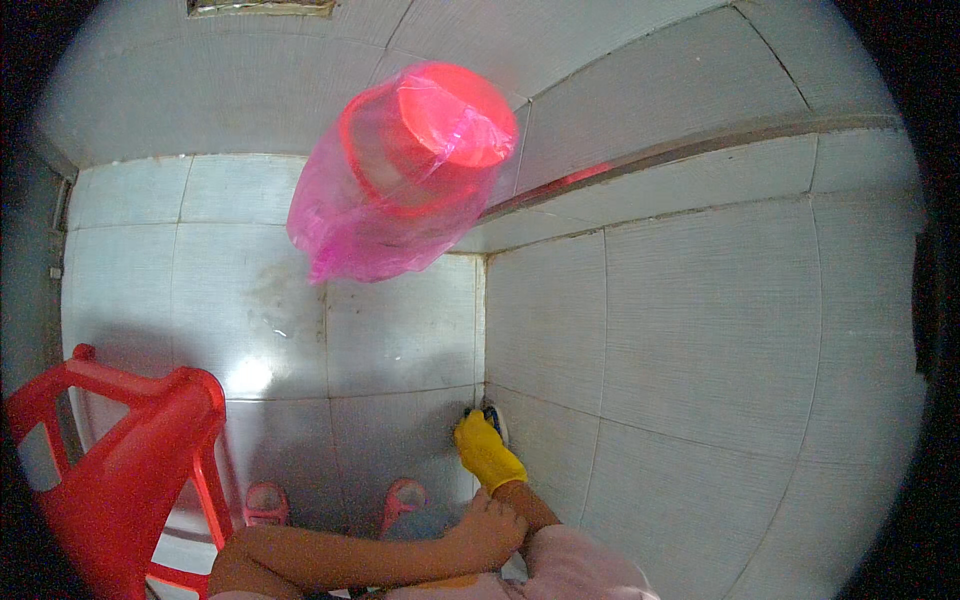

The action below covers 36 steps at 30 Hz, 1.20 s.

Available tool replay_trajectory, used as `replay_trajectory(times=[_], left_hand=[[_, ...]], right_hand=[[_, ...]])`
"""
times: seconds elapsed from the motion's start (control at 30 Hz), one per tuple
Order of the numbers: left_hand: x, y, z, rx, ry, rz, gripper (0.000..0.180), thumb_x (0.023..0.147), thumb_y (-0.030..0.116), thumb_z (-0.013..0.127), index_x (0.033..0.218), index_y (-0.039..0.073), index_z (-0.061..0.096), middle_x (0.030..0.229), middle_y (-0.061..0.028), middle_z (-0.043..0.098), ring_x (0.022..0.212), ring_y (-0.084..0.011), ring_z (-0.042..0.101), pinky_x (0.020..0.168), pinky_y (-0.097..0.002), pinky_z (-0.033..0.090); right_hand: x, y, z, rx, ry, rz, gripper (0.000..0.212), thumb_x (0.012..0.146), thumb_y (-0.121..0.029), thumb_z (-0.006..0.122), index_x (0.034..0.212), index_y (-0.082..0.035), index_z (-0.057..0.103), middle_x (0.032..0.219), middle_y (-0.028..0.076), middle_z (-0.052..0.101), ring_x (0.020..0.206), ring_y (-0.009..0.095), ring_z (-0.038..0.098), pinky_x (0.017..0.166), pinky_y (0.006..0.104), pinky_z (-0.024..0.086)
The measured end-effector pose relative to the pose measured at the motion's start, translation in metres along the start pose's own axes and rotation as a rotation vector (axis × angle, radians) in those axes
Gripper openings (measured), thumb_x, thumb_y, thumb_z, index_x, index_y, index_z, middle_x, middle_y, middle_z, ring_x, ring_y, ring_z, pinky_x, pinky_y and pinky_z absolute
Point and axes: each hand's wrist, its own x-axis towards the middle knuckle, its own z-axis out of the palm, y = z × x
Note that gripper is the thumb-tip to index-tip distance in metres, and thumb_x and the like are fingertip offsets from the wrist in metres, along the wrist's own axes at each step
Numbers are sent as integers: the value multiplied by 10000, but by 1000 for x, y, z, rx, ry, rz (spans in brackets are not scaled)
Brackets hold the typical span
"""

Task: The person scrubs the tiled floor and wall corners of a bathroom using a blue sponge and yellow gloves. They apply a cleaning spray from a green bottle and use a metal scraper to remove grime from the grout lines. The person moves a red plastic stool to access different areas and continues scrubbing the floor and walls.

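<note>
My right hand (485, 450) wears a yellow rubber glove and reaches low into the corner where two grey tiled walls meet. It presses a small blue and white scrubbing thing (493, 416) against the right wall tile; most of that thing is hidden behind the glove. My left hand (490, 527) is bare, with its fingers curled, and rests on my right forearm just below the glove's cuff. It holds nothing.
A red tub wrapped in a pink plastic bag (400, 170) hangs high on the wall. A red plastic stool (120, 470) stands at the left. My feet in pink sandals (265, 500) sit on the wet tiled floor (300, 340). A ledge (700, 150) runs along the right wall.
</note>
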Motion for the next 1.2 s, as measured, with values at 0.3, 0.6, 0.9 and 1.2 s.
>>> replay_trajectory(times=[0.3,0.6,0.9,1.2], left_hand=[[7,6,-17,-44,-250,-26,244,757,216,506,869,27,611,876,-181,586,846,-340,577,857,-584,352],[-2,-1,-1,65,8,29,201,759,194,511,776,41,641,743,-132,620,737,-301,613,762,-519,392],[18,2,21,-44,-135,-46,182,761,194,510,768,69,642,768,-130,632,728,-279,616,716,-496,384],[31,3,42,-30,-152,28,182,722,209,532,779,84,650,773,-131,618,718,-295,598,740,-521,391]], right_hand=[[108,97,-125,-409,239,-7,364,702,-256,546,980,-31,614,984,171,603,877,319,562,889,408,382],[207,123,-100,884,262,827,357,832,-308,496,1106,-81,519,918,152,584,804,311,560,721,399,429],[152,104,-132,1832,428,672,296,870,-282,524,1111,-112,498,689,89,563,548,220,544,485,352,443],[144,83,-67,2296,629,446,212,844,-216,601,1003,-87,547,625,36,548,446,115,485,389,257,401]])
